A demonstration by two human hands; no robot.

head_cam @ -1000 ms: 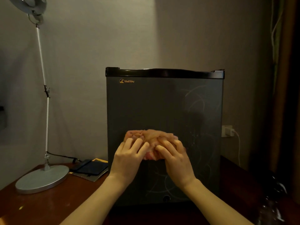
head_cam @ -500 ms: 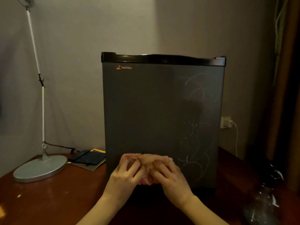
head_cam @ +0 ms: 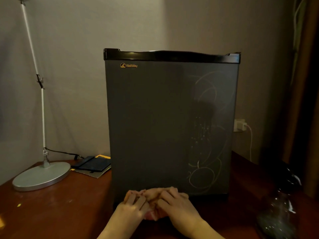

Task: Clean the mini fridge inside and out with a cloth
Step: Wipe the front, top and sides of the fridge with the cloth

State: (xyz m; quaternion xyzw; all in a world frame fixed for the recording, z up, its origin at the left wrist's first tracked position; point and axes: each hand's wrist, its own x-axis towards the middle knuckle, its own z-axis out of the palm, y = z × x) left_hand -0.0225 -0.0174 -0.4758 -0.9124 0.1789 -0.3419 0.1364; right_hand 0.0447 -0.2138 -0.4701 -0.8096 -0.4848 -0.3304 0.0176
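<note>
A dark grey mini fridge (head_cam: 164,118) with a black top rim stands on the wooden table, its door closed and facing me. Pale swirl marks and specks show on the right half of the door. A bunched pinkish cloth (head_cam: 155,195) sits against the bottom edge of the door. My left hand (head_cam: 133,207) and my right hand (head_cam: 176,206) lie side by side on the cloth with fingers spread, pressing it to the fridge front.
A silver desk lamp (head_cam: 41,175) with a round base stands at the left. A dark notebook (head_cam: 93,164) lies on papers beside the fridge. A charger (head_cam: 240,125) is plugged into the wall at right. A clear plastic bottle (head_cam: 278,216) lies at the right table edge.
Both hands have slid the cloth straight down the door, from its middle to its bottom edge. The view has tilted with them, so the fridge sits higher in frame.
</note>
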